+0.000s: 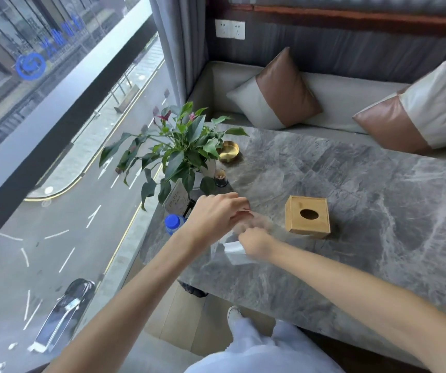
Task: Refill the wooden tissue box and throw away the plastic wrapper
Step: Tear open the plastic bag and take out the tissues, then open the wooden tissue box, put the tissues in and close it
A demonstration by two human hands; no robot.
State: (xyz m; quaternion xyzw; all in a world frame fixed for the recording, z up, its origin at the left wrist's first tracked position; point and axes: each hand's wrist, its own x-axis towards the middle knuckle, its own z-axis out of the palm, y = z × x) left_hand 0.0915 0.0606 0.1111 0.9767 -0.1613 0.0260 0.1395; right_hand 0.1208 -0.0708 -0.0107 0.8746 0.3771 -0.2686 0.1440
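The wooden tissue box stands upright on the grey marble table, its oval slot facing up and showing dark. To its left, my left hand and my right hand both grip a clear plastic wrapper just above the tabletop. The wrapper is blurred and see-through, with a pale whitish part showing beneath my right hand. Whether tissues are still inside it I cannot tell. Both hands are a short way from the box, not touching it.
A potted plant, a gold dish, a small dark jar, a card stand and a blue-capped bottle crowd the table's left end. A bench with two cushions lies behind. A window is at left.
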